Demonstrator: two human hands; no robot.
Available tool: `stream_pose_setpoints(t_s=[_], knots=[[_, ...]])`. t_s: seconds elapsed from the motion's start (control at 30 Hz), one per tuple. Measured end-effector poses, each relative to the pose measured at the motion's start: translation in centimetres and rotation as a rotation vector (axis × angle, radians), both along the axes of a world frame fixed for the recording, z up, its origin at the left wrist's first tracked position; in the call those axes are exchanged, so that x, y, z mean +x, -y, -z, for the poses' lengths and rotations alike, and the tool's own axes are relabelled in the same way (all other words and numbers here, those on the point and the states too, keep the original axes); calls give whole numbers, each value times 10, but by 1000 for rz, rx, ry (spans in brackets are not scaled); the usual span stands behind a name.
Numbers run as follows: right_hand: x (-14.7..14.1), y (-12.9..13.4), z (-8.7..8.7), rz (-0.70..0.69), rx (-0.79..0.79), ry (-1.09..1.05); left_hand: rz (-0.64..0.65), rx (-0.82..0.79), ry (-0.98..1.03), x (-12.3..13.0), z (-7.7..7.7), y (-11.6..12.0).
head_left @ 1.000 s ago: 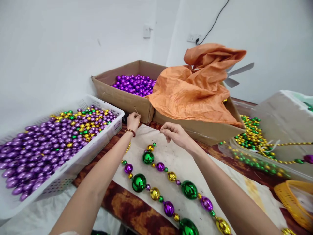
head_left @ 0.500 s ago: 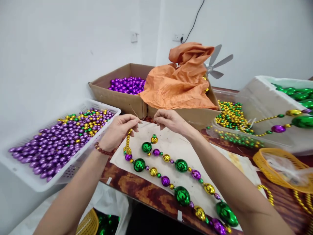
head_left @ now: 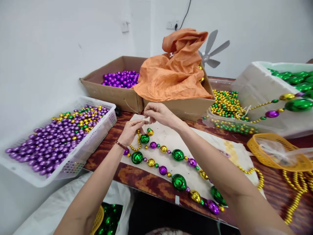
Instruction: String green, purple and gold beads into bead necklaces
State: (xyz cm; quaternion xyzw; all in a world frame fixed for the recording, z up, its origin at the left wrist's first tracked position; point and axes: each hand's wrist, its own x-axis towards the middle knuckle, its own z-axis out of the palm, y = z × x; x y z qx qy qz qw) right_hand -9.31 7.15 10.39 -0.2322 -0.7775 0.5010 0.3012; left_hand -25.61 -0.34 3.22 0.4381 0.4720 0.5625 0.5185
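My left hand (head_left: pixel 132 131) is closed in a pinch on a thin string (head_left: pixel 130 107), whose loose end curves up to the left. From under its fingers hangs a strand of small gold beads (head_left: pixel 139 141). My right hand (head_left: pixel 160 114) meets it from above, fingertips pinched together; whatever they hold is too small to make out. Below both hands a bead necklace (head_left: pixel 179 182) of large green, purple and gold balls lies in two rows on a white cloth (head_left: pixel 168 169). A green ball (head_left: pixel 144 139) and a gold ball sit just under the fingers.
At left stands a white basket (head_left: pixel 61 176) of mixed beads. Behind are cardboard boxes (head_left: pixel 110 94) with purple balls and an orange cloth (head_left: pixel 168 78). On the right are a clear bin of small beads (head_left: pixel 226 104), a foam box (head_left: pixel 259 85) and a yellow basket (head_left: pixel 256 156).
My hands have come together; the left moved right and the right moved slightly left to meet it. The gold strand shifted right with my left hand. The whole view has moved a little.
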Motion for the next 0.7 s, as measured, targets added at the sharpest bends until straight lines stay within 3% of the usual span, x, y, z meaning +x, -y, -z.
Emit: stream_pose_setpoints(t_s=[0.2, 0.37, 0.47, 0.7], knots=[[-16, -20, 31, 149, -62, 15, 96, -93, 25, -13, 6, -2], [-24, -28, 50, 264, -97, 36, 91, -120, -40, -28, 3, -3], [-25, -32, 46, 346, 2, 20, 147, -166, -69, -33, 2, -2], [-20, -44, 25, 540, 207, 125, 141, -193, -108, -30, 12, 1]])
